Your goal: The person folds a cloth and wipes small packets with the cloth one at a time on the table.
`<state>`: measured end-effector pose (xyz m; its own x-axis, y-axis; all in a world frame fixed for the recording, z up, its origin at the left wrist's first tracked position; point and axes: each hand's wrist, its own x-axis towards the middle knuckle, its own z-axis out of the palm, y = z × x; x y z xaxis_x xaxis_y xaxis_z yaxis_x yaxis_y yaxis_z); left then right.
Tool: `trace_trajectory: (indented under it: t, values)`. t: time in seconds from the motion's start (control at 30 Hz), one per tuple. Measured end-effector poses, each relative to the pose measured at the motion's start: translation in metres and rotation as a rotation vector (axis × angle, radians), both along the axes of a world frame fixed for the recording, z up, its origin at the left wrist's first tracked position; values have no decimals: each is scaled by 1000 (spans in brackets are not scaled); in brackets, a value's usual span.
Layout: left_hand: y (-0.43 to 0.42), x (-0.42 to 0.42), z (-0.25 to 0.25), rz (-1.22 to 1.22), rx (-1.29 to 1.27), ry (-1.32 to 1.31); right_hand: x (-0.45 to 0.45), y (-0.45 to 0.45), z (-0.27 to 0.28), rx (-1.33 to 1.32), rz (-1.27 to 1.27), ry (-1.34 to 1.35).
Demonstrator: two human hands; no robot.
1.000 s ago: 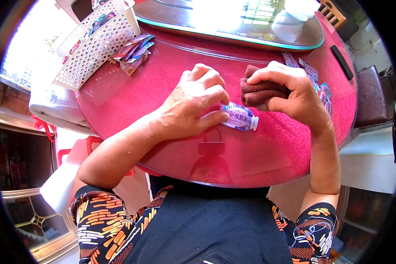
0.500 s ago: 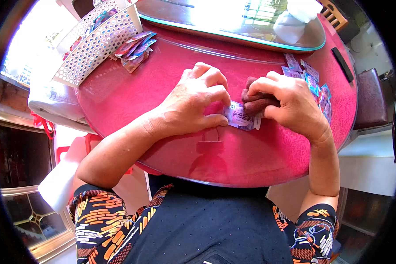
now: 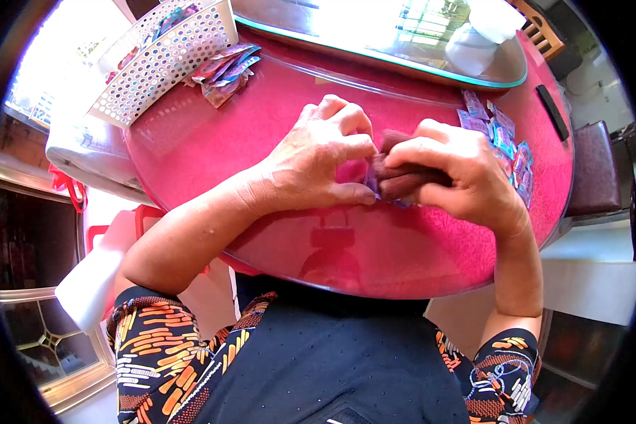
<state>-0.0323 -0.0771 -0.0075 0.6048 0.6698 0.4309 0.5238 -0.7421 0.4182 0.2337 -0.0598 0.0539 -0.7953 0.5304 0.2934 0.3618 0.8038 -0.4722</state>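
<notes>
My left hand [image 3: 318,155] is at the left edge of a small purple printed packet [image 3: 372,181] lying on the table, its thumb and fingertips curled around that edge. Over the packet, my right hand [image 3: 466,173] grips a bunched brown cloth [image 3: 406,173] and presses it down. Most of the packet is hidden beneath the cloth and fingers. Several similar purple and blue packets [image 3: 502,134] lie in a loose pile just beyond my right hand.
A white perforated basket [image 3: 169,67] with colourful packets inside stands at the back left. Beside it is a stack of packets [image 3: 226,71]. A glass-topped turntable [image 3: 374,46] bearing a white container [image 3: 470,49] occupies the red table's [image 3: 275,244] far side. A black strip [image 3: 552,113] lies at right.
My right hand and the brown cloth have slid left across the packet, covering most of its printed face. My left hand stays at the packet's left edge. The view has shifted slightly.
</notes>
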Motion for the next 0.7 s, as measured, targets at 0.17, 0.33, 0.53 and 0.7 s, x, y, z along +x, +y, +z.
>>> trace_trajectory:
  t: [0.17,0.33,0.53,0.7]
  values:
    - [-1,-1,-1,-21,9,14,1,-3,3,16,44,-155]
    - [-3,0,1,-36,51,24,15,1,17,-198,38,-237]
    - [-5,9,-6,-51,121,-67,19,15,10,-335,100,-142]
    - [-9,20,-12,-1,131,27,10,12,0,-280,82,-13]
